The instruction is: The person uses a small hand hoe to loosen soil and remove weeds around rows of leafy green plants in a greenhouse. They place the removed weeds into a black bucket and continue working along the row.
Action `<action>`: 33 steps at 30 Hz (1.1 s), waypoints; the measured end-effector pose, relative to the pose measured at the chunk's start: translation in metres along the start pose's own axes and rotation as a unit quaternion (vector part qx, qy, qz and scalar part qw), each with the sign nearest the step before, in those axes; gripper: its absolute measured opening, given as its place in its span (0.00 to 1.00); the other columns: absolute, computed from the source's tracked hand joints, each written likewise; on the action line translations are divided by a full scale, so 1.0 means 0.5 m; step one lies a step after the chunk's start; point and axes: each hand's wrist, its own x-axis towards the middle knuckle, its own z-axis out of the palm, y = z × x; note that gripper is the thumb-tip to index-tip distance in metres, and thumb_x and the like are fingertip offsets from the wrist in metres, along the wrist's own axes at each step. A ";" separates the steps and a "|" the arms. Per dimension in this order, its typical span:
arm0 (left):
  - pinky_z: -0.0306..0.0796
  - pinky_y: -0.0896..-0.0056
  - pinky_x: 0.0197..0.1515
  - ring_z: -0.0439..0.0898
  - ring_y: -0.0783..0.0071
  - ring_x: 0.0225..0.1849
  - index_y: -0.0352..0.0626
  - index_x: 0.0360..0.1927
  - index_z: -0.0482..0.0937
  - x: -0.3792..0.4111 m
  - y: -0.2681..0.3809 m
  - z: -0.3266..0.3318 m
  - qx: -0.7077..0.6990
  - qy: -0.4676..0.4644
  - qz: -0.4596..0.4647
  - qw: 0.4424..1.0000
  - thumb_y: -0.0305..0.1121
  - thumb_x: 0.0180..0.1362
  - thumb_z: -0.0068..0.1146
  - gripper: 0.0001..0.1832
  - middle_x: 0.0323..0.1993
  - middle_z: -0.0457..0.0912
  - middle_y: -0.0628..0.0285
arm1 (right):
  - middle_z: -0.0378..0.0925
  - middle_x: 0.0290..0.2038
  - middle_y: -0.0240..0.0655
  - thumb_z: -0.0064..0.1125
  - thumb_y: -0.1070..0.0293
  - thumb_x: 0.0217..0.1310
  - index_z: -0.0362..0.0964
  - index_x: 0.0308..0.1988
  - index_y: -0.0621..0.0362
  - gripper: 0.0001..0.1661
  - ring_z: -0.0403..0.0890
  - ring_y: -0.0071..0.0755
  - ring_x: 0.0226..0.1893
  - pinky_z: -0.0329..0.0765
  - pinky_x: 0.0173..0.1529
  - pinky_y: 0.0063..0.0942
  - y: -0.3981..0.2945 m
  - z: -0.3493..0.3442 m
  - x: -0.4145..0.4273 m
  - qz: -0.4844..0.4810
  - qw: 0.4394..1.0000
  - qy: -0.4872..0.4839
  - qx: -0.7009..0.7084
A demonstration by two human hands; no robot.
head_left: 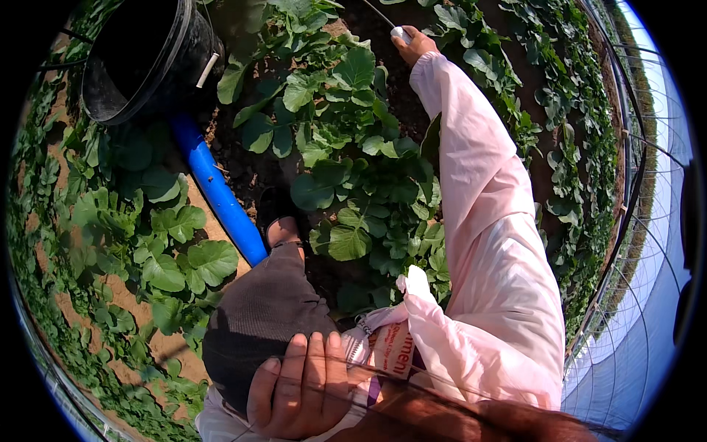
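Note:
My right hand (414, 45) reaches far forward and grips a white handle (401, 35). A thin metal shaft (379, 13) runs from the handle past the top edge of the view, so the tool's working end is hidden. Below the hand and to its left grows a row of broad-leaved green plants (353, 138) in dark soil. Close to the camera, my left hand (304, 387) lies with its fingers extended over my dark-trousered knee (265, 315). Nothing shows in that hand.
A black bucket (193, 72) with a wire bail and white grip (207, 70) stands tilted at upper left. Under it, a blue pipe (221, 190) slants toward my foot (283, 231). More crop rows flank both sides. At right curves a film-covered tunnel wall (657, 182) with metal hoops.

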 end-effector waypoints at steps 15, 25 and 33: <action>0.69 0.51 0.58 0.85 0.60 0.46 0.42 0.43 0.86 -0.058 0.003 0.014 0.003 0.066 0.057 0.996 0.63 0.66 0.49 0.31 0.31 0.86 0.65 | 0.83 0.48 0.50 0.59 0.49 0.64 0.66 0.65 0.40 0.32 0.83 0.57 0.49 0.78 0.56 0.44 0.259 -0.160 -0.474 0.036 0.996 -0.075 -0.013; 0.67 0.55 0.60 0.81 0.63 0.49 0.43 0.43 0.85 -0.078 0.046 -0.007 0.026 0.120 -0.005 0.992 0.47 0.51 0.71 0.21 0.36 0.85 0.66 | 0.85 0.43 0.42 0.67 0.56 0.54 0.79 0.51 0.46 0.23 0.84 0.49 0.47 0.80 0.50 0.43 0.159 -0.492 -0.797 0.041 0.968 -0.071 -0.238; 0.73 0.64 0.47 0.83 0.61 0.39 0.39 0.42 0.84 -0.076 0.092 0.036 -0.072 0.080 0.031 0.994 0.37 0.58 0.69 0.14 0.36 0.85 0.60 | 0.83 0.34 0.47 0.66 0.61 0.53 0.82 0.31 0.58 0.11 0.84 0.55 0.37 0.81 0.41 0.46 0.093 -0.483 -0.852 0.084 0.973 -0.069 -0.203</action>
